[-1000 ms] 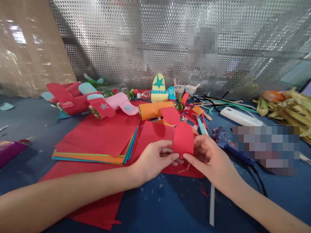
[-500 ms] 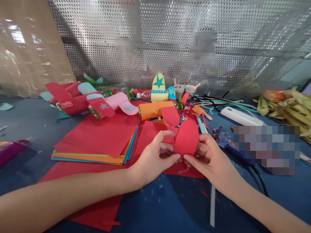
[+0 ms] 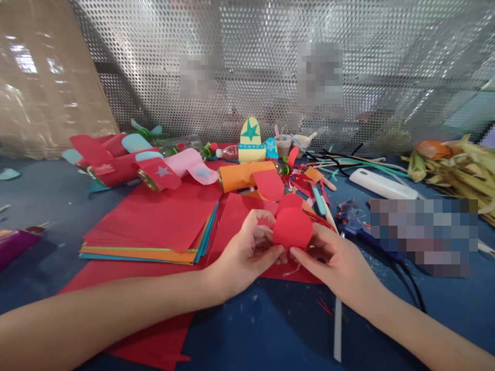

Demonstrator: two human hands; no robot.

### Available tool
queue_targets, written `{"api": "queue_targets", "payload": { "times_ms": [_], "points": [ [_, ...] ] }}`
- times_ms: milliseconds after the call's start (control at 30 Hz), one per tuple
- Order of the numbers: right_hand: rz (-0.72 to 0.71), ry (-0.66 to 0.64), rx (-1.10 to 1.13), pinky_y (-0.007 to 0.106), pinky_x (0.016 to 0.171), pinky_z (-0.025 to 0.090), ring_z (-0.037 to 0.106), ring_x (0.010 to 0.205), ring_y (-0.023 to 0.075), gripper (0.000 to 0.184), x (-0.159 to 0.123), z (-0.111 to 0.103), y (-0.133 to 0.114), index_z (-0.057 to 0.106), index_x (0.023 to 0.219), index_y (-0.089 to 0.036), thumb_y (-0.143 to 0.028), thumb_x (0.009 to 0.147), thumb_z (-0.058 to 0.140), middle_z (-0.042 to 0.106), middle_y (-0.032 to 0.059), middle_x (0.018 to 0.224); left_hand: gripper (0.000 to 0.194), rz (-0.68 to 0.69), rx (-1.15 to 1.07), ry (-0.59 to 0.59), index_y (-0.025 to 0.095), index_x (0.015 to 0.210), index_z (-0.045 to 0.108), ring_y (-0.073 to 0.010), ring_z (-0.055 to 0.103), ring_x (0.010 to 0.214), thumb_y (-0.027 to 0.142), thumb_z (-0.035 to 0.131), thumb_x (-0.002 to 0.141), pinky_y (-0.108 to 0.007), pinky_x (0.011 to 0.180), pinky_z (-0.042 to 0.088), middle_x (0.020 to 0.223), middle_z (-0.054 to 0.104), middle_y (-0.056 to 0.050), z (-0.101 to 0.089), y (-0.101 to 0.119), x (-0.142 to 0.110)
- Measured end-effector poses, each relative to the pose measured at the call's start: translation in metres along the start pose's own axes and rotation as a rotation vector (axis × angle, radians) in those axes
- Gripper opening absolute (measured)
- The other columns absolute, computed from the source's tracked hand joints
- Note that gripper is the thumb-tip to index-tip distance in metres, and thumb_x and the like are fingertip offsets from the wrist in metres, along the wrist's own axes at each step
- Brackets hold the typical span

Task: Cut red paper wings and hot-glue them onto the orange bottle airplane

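Both hands pinched a curled red paper piece (image 3: pixel 293 229) just above a red sheet (image 3: pixel 240 214) on the table (image 3: pixel 270 330): left hand (image 3: pixel 247 257) gripping its left edge, right hand (image 3: pixel 334 260) its lower right, shaping the curl. Compared with earlier, the piece sat lower and rounder.

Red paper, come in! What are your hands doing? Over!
Both hands, left hand and right hand, pinch the curled red paper piece. Red sheet beneath. Nothing blocking.
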State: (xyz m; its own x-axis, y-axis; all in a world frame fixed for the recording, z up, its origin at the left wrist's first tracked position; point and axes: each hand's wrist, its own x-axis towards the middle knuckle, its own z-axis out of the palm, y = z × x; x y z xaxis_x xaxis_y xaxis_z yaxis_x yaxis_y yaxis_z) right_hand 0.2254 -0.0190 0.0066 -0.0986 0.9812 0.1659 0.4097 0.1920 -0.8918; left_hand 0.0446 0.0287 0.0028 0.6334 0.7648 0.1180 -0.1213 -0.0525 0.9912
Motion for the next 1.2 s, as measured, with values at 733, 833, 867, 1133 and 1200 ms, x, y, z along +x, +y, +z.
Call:
{"api": "queue_targets", "payload": {
  "times_ms": [733,833,867,1133,1200],
  "points": [
    [0.28,0.023,0.567,0.021,0.063,0.055,0.067,0.063,0.0111,0.018,0.01,-0.004,-0.002,0.071,0.08,-0.023,-0.028,0.064,0.079,0.071,-0.0026,0.069,0.019,-0.204,-0.323,0.068,0.015,0.081,0.066,-0.0129,0.07,0.067,0.025,0.079,0.07,-0.02,0.063,0.053,0.072,0.072,-0.001,-0.007,0.001,0.007],
    [0.283,0.032,0.56,0.024,0.064,0.058,0.068,0.063,0.0114,0.021,0.01,-0.005,-0.002,0.07,0.082,-0.023,-0.033,0.066,0.078,0.071,-0.0028,0.071,0.017,-0.225,-0.362,0.036,0.015,0.084,0.066,-0.0149,0.073,0.073,0.024,0.077,0.074,-0.018,0.063,0.053,0.077,0.075,-0.003,-0.009,0.0,0.007],
    [0.281,0.024,0.549,0.025,0.065,0.058,0.068,0.064,0.0116,0.022,0.01,-0.005,-0.002,0.069,0.083,-0.023,-0.035,0.067,0.078,0.071,-0.0026,0.072,0.018,-0.23,-0.371,0.038,0.015,0.084,0.066,-0.0153,0.073,0.073,0.025,0.077,0.074,-0.018,0.062,0.053,0.077,0.075,-0.004,-0.009,0.0,0.007],
    [0.227,0.044,0.368,0.026,0.067,0.057,0.069,0.068,0.0133,0.018,0.009,-0.004,0.003,0.07,0.086,-0.022,-0.031,0.071,0.074,0.071,-0.001,0.074,0.021,-0.266,-0.402,0.037,0.014,0.084,0.065,-0.0155,0.073,0.071,0.025,0.078,0.073,-0.019,0.063,0.053,0.075,0.076,-0.005,-0.008,0.004,0.009],
    [0.247,0.059,0.418,0.023,0.067,0.056,0.069,0.068,0.0121,0.019,0.009,-0.004,0.004,0.071,0.085,-0.021,-0.031,0.07,0.076,0.072,-0.0014,0.073,0.024,-0.251,-0.387,0.038,0.013,0.086,0.064,-0.0158,0.073,0.07,0.028,0.078,0.072,-0.021,0.064,0.054,0.075,0.076,-0.005,-0.008,0.004,0.009]
  ]
}}
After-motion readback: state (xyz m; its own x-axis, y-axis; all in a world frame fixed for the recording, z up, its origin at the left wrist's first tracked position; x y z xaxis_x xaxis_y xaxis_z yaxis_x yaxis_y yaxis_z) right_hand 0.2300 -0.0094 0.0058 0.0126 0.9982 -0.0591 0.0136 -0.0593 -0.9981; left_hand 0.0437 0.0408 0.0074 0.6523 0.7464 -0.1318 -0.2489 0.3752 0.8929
